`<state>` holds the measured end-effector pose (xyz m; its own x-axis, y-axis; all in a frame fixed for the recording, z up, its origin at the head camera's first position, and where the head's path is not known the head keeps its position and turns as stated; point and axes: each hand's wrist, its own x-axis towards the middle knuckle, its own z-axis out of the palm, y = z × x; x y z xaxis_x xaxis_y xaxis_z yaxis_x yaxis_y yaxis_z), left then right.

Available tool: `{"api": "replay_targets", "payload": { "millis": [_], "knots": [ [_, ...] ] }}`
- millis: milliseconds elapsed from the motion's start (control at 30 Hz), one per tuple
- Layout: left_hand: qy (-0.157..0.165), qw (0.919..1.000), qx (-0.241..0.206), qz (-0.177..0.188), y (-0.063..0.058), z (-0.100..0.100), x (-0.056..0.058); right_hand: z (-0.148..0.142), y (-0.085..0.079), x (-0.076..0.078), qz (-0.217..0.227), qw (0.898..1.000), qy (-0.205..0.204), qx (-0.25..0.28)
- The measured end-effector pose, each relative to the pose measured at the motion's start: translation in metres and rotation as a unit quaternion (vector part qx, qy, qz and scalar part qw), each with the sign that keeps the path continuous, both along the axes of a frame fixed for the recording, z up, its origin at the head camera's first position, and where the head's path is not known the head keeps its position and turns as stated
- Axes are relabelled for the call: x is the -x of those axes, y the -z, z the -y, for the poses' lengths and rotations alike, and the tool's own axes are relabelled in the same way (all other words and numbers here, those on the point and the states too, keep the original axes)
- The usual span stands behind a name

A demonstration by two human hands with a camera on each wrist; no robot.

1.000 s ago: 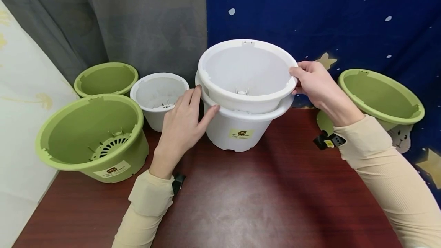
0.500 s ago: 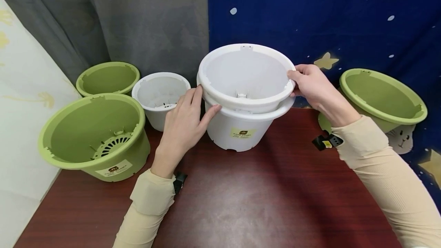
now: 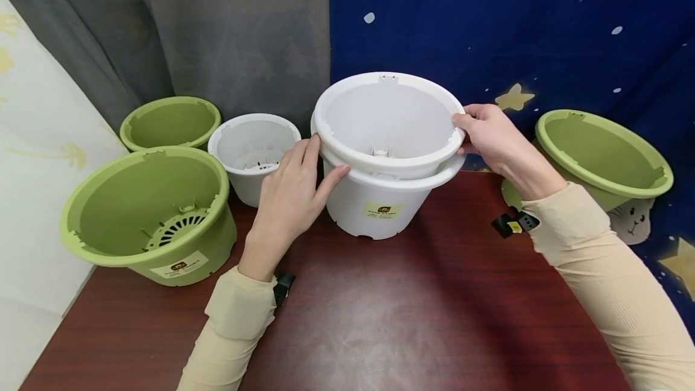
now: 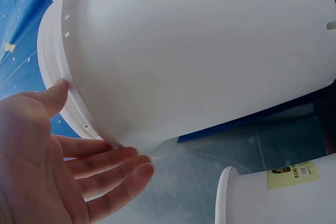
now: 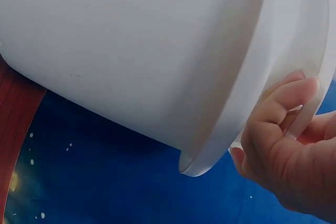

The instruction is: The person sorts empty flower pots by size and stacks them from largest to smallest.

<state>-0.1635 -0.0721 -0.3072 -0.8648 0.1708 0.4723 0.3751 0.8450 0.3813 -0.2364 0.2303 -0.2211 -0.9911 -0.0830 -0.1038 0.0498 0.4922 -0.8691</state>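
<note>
Two white plastic flowerpots are nested at the middle back of the table. The upper flowerpot sits partly down inside the lower flowerpot, a narrow gap showing between their rims at the right. My right hand pinches the upper pot's rim on its right side, fingers curled under that rim in the right wrist view. Along the left of the lower pot, my left hand rests with thumb and fingers spread. In the left wrist view its thumb touches the rim and its loosely extended fingers lie against the outer side.
At the left stand a large green pot, a green pot behind it and a smaller white pot, close to my left hand. Another green pot is beyond my right wrist. Curtains hang behind the dark red table.
The upper white flowerpot has sunk slightly deeper into the lower one, and my right hand has come down with it. My left hand has stayed at the lower pot's rim.
</note>
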Motion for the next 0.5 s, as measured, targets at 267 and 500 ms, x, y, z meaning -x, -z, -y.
{"api": "replay_targets", "payload": {
  "millis": [267, 500],
  "knots": [
    [0.0, 1.0, -0.003, -0.002, 0.0009, 0.0004, -0.0002, -0.0018, 0.0018, 0.0025, 0.009, 1.0, -0.012, -0.023],
    [0.001, 0.9999, -0.005, -0.009, 0.001, 0.0004, -0.0001, -0.004, 0.0028, 0.0052, 0.011, 0.999, -0.025, -0.025]
  ]
}}
